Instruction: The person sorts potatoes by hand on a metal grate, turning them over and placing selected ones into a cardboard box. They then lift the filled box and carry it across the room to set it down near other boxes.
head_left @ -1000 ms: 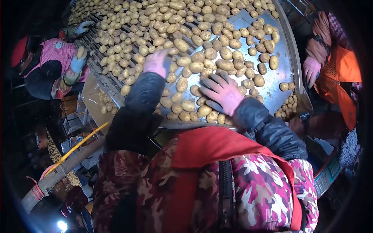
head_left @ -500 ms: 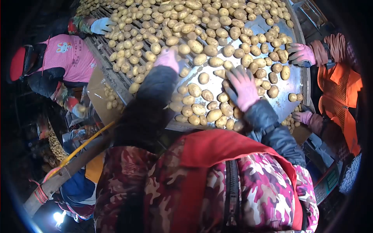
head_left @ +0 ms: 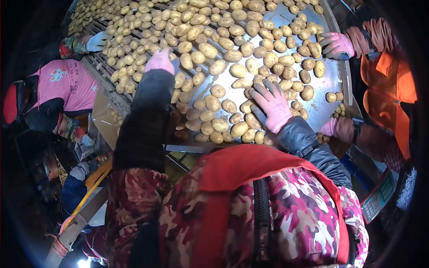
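Note:
Potatoes (head_left: 217, 67) lie loose over a slatted rack and a shiny metal tray (head_left: 205, 85). My left hand (head_left: 161, 61), in a pink glove with grey fingertips, reaches out over the potatoes where the slats are. Its fingertips are partly hidden, so whether it grips a potato is unclear. My right hand (head_left: 271, 103), gloved the same way, rests palm down on the tray with its fingers spread, beside and partly over several potatoes. Nothing is held in it.
At the left is a person in a pink vest (head_left: 67, 85), one gloved hand at the rack's edge. At the right a person in an orange vest (head_left: 389, 98) has a gloved hand on the tray's rim. A scale (head_left: 379, 196) stands lower right; a wooden pole (head_left: 73, 232) crosses lower left.
My left hand has moved left and slightly up over the potatoes. My right hand has shifted slightly left and down, its fingers more spread. The whole view has shifted a little.

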Action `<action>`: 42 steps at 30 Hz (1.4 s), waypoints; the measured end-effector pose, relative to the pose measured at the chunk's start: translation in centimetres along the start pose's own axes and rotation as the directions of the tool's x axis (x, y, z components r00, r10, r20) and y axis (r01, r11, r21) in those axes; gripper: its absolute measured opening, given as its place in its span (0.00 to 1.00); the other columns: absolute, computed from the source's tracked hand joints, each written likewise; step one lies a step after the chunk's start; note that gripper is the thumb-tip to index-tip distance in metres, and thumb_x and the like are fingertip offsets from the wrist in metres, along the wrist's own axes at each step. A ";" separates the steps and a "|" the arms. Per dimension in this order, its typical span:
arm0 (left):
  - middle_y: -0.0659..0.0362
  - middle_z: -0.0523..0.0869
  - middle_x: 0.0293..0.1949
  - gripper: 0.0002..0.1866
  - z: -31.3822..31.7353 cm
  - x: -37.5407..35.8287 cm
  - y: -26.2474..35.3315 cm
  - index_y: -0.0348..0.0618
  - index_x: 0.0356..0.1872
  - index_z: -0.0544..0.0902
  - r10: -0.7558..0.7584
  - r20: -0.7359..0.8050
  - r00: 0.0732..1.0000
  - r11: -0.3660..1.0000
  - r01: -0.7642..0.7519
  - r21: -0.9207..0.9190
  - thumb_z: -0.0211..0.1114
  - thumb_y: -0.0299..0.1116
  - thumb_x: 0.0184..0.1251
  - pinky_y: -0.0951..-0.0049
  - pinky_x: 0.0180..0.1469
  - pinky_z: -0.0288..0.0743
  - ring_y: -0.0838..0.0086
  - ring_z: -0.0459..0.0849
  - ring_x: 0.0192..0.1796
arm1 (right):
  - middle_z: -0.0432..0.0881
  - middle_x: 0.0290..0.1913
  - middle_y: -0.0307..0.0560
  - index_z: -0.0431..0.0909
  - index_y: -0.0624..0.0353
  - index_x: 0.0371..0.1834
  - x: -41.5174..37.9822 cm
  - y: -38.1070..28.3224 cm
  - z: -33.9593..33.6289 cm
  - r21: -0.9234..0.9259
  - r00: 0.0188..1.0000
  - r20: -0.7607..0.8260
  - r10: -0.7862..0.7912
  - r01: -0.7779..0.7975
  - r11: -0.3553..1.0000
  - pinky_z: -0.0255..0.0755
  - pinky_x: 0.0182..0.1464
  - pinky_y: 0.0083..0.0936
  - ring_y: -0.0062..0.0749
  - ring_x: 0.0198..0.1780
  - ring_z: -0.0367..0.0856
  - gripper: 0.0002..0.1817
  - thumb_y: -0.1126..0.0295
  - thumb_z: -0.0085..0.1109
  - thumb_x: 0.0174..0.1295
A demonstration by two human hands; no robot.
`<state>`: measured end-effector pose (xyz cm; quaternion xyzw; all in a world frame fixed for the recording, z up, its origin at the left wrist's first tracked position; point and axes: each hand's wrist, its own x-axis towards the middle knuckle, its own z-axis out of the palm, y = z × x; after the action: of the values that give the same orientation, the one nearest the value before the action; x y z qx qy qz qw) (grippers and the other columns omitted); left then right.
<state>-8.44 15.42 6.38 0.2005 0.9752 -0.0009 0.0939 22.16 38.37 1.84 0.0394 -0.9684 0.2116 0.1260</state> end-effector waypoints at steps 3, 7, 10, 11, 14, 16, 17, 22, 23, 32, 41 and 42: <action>0.47 0.83 0.61 0.25 -1.1 -2.3 2.7 0.52 0.65 0.81 0.206 -0.105 0.973 0.972 -0.216 -0.096 0.69 0.42 0.68 0.53 0.62 0.79 0.51 0.86 0.60 | 0.77 0.67 0.51 0.78 0.51 0.65 -0.8 0.0 0.3 0.003 0.999 -0.013 0.042 -0.042 0.999 0.66 0.69 0.57 0.59 0.70 0.70 0.27 0.65 0.66 0.61; 0.45 0.84 0.61 0.28 5.1 -0.5 5.7 0.49 0.63 0.79 0.329 0.038 0.943 0.944 -0.327 -0.049 0.75 0.44 0.62 0.54 0.64 0.78 0.47 0.84 0.62 | 0.78 0.66 0.51 0.78 0.53 0.66 -0.7 -0.2 0.3 -0.005 0.999 0.048 0.014 -0.014 1.000 0.63 0.73 0.57 0.59 0.71 0.70 0.26 0.60 0.64 0.64; 0.44 0.86 0.57 0.33 5.2 1.0 5.0 0.49 0.59 0.80 0.266 0.071 0.961 0.943 -0.243 -0.229 0.80 0.48 0.53 0.56 0.64 0.78 0.49 0.85 0.61 | 0.80 0.61 0.49 0.79 0.53 0.63 -1.2 -1.0 0.2 0.174 1.000 0.024 0.000 -0.004 0.985 0.67 0.70 0.52 0.53 0.66 0.74 0.22 0.63 0.63 0.66; 0.44 0.87 0.56 0.34 3.3 0.4 6.2 0.48 0.58 0.81 0.208 0.151 0.966 0.957 -0.170 -0.234 0.81 0.49 0.51 0.56 0.64 0.78 0.50 0.85 0.61 | 0.80 0.61 0.49 0.79 0.54 0.63 -1.2 -1.2 -0.3 0.252 0.998 0.064 -0.006 -0.010 0.968 0.67 0.69 0.50 0.51 0.66 0.75 0.22 0.65 0.63 0.66; 0.45 0.87 0.57 0.35 3.1 0.6 5.7 0.48 0.55 0.83 0.169 0.221 0.961 0.966 -0.117 -0.231 0.83 0.51 0.45 0.56 0.63 0.79 0.54 0.85 0.61 | 0.85 0.56 0.52 0.79 0.58 0.61 -2.0 -2.1 -2.1 0.363 0.992 0.124 0.013 -0.057 0.930 0.76 0.58 0.45 0.50 0.56 0.84 0.19 0.66 0.62 0.69; 0.45 0.86 0.57 0.37 3.4 -0.4 5.6 0.50 0.58 0.84 0.170 0.248 0.954 0.981 -0.139 -0.139 0.83 0.53 0.44 0.58 0.65 0.78 0.53 0.83 0.62 | 0.87 0.44 0.50 0.83 0.53 0.56 -2.2 -3.1 -2.4 0.473 0.996 0.042 0.083 -0.093 0.876 0.80 0.50 0.43 0.49 0.46 0.87 0.16 0.61 0.61 0.70; 0.46 0.86 0.57 0.38 3.7 -0.8 5.6 0.50 0.58 0.84 0.165 0.276 0.947 0.985 -0.142 -0.102 0.84 0.53 0.43 0.59 0.65 0.78 0.53 0.83 0.62 | 0.88 0.45 0.52 0.83 0.54 0.57 -2.5 -3.4 -2.7 0.514 0.982 0.093 0.162 -0.187 0.837 0.81 0.50 0.42 0.50 0.47 0.87 0.16 0.62 0.62 0.71; 0.45 0.85 0.56 0.37 6.0 0.4 3.5 0.49 0.56 0.86 0.268 0.348 0.899 0.875 -0.076 -0.479 0.85 0.50 0.40 0.57 0.61 0.81 0.51 0.84 0.58 | 0.91 0.46 0.51 0.86 0.58 0.57 -3.6 -4.5 -3.2 0.679 0.821 0.408 0.400 -0.565 0.468 0.82 0.52 0.31 0.34 0.47 0.89 0.16 0.62 0.61 0.75; 0.44 0.84 0.57 0.37 4.9 -1.0 4.4 0.49 0.56 0.86 0.259 0.238 0.936 0.899 -0.144 -0.413 0.85 0.49 0.41 0.57 0.61 0.81 0.51 0.84 0.58 | 0.91 0.46 0.50 0.86 0.58 0.57 -3.9 -4.6 -3.0 0.698 0.801 0.439 0.407 -0.589 0.406 0.81 0.51 0.30 0.31 0.46 0.89 0.16 0.62 0.61 0.75; 0.40 0.75 0.65 0.38 -0.5 -19.1 18.7 0.49 0.67 0.78 0.770 0.085 0.633 0.576 -0.632 -0.518 0.82 0.39 0.52 0.49 0.69 0.74 0.44 0.75 0.69 | 0.80 0.65 0.59 0.71 0.58 0.73 -7.2 -3.8 0.1 0.499 0.805 0.460 0.374 0.114 -0.859 0.78 0.66 0.49 0.50 0.65 0.81 0.31 0.47 0.51 0.77; 0.51 0.82 0.56 0.24 2.5 -16.0 11.8 0.40 0.68 0.79 0.553 -0.185 0.812 0.520 -0.511 -0.684 0.67 0.26 0.71 0.68 0.52 0.83 0.69 0.86 0.49 | 0.84 0.58 0.64 0.77 0.67 0.66 -21.0 2.7 -11.4 0.845 0.509 0.499 0.701 -0.107 -0.524 0.82 0.56 0.37 0.48 0.53 0.87 0.27 0.60 0.66 0.70; 0.50 0.83 0.57 0.22 3.7 -15.9 9.9 0.39 0.66 0.80 0.529 -0.257 0.809 0.527 -0.550 -0.648 0.67 0.26 0.71 0.67 0.54 0.83 0.68 0.86 0.49 | 0.85 0.57 0.61 0.77 0.68 0.65 -21.6 4.0 -12.6 0.868 0.418 0.368 0.831 -0.475 -0.145 0.81 0.55 0.34 0.44 0.53 0.87 0.28 0.60 0.68 0.69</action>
<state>10.40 18.16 6.05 0.4409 0.7917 0.3977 0.1437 45.32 47.73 5.69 -0.4378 -0.4964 0.7423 0.1044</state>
